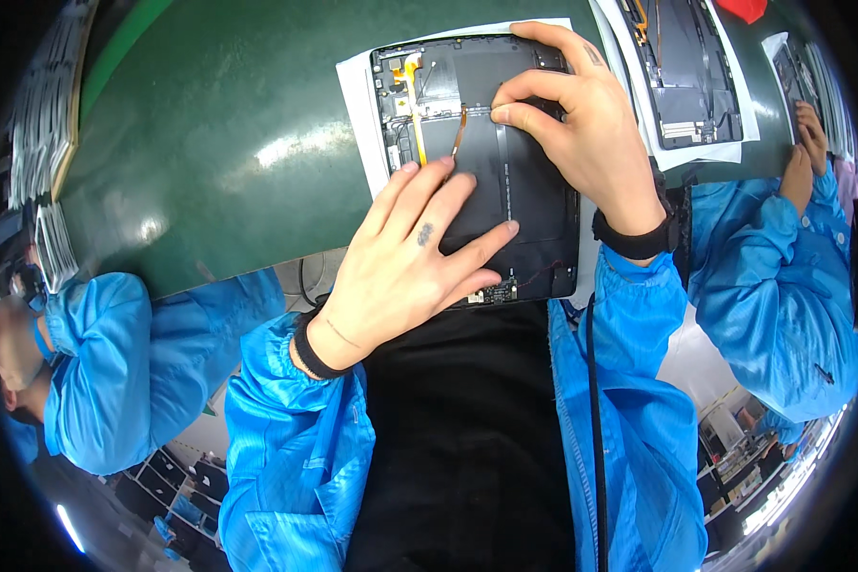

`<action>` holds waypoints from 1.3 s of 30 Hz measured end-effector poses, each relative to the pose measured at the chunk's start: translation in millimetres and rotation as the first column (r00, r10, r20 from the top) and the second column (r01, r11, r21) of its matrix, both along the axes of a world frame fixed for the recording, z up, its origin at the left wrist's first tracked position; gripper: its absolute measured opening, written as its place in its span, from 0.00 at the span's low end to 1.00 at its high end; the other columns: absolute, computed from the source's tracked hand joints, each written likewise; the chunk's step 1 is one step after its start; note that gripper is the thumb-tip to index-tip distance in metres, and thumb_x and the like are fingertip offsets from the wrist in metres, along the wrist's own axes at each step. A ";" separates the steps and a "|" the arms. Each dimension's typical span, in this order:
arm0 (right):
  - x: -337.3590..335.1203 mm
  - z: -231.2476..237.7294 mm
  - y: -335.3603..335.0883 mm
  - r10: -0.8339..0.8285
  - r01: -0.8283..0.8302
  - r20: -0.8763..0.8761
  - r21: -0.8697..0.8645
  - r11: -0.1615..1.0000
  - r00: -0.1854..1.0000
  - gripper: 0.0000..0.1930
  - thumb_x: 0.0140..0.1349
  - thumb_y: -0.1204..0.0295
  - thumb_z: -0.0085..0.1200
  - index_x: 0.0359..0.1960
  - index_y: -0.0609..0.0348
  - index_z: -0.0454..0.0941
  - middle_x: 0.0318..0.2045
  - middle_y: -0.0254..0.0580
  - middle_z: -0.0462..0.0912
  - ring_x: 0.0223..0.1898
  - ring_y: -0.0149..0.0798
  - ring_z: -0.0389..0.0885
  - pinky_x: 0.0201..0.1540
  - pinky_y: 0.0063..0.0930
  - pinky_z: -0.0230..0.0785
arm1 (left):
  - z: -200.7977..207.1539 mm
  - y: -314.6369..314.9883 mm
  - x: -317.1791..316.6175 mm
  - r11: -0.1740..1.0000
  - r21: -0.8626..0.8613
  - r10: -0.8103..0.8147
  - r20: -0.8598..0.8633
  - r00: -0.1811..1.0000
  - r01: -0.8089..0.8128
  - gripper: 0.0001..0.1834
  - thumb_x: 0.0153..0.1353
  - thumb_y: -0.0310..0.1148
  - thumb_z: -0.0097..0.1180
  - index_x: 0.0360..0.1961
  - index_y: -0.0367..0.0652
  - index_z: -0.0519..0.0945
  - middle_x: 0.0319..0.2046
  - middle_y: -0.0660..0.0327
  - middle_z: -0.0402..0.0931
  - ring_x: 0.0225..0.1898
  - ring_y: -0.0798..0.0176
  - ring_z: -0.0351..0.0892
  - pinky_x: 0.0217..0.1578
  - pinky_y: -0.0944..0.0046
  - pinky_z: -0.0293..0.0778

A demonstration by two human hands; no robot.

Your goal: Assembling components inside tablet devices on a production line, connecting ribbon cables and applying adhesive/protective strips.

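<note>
An opened tablet housing [536,191], black inside, lies in front of me on a white sheet [357,105]. My left hand [400,253] rests over its lower left part, fingers spread, holding nothing that I can see. Just past those fingertips runs a thin copper-coloured strip [461,132]. A yellow-orange flex cable [417,119] stretches down the housing's left side. My right hand [591,124] is above the upper right part, its thumb and index finger pinched together near a dark cable line across the housing. Whatever is between those fingertips is too small to make out.
Another opened tablet housing [686,86] lies to the right on white sheets. A co-worker in a blue coat [772,276] has hands on a further device at far right. Another person's blue sleeve [105,353] is at left, near stacked pale panels [48,114]. The table [229,124] is green.
</note>
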State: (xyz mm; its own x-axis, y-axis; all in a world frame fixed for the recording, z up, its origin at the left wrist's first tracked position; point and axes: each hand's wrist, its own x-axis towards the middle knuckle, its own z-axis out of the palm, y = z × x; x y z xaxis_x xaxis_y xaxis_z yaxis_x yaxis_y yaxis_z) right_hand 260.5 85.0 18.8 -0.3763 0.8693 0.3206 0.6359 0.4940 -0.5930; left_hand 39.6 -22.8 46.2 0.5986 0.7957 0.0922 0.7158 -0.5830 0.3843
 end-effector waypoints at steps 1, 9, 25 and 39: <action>0.1 0.5 0.0 -0.003 0.003 0.024 0.005 1.000 1.000 0.05 0.57 0.71 0.72 0.34 0.55 0.90 0.63 0.45 0.81 0.63 0.52 0.79 0.63 0.43 0.72 | 0.5 1.5 0.4 1.000 0.002 0.001 0.000 1.000 -0.001 0.26 0.53 0.52 0.70 0.56 0.65 0.89 0.62 0.50 0.70 0.68 0.39 0.69 0.68 0.39 0.68; 0.1 1.3 -0.5 -0.003 0.004 0.011 -0.033 0.999 1.000 0.05 0.55 0.72 0.72 0.33 0.55 0.90 0.62 0.46 0.81 0.63 0.52 0.78 0.63 0.42 0.72 | -1.7 15.6 3.4 0.995 0.020 0.097 -0.035 0.995 -0.096 0.27 0.56 0.52 0.70 0.59 0.69 0.87 0.68 0.48 0.67 0.73 0.35 0.62 0.70 0.39 0.66; -3.1 0.8 -0.2 -0.030 0.028 -0.038 -0.042 0.999 0.999 0.05 0.53 0.72 0.71 0.33 0.52 0.90 0.59 0.46 0.82 0.62 0.53 0.78 0.63 0.45 0.69 | -7.5 29.9 16.4 0.970 0.141 0.211 -0.091 0.973 -0.197 0.31 0.58 0.50 0.71 0.64 0.63 0.83 0.65 0.48 0.68 0.66 0.41 0.69 0.64 0.46 0.69; -3.5 -5.3 3.9 -0.059 0.053 -0.120 -0.054 0.997 0.991 0.08 0.56 0.75 0.67 0.38 0.56 0.89 0.57 0.48 0.83 0.61 0.55 0.80 0.62 0.44 0.71 | -15.0 36.0 16.2 0.964 0.162 0.218 -0.031 0.975 -0.210 0.29 0.60 0.48 0.70 0.64 0.62 0.82 0.62 0.50 0.69 0.65 0.42 0.69 0.61 0.47 0.69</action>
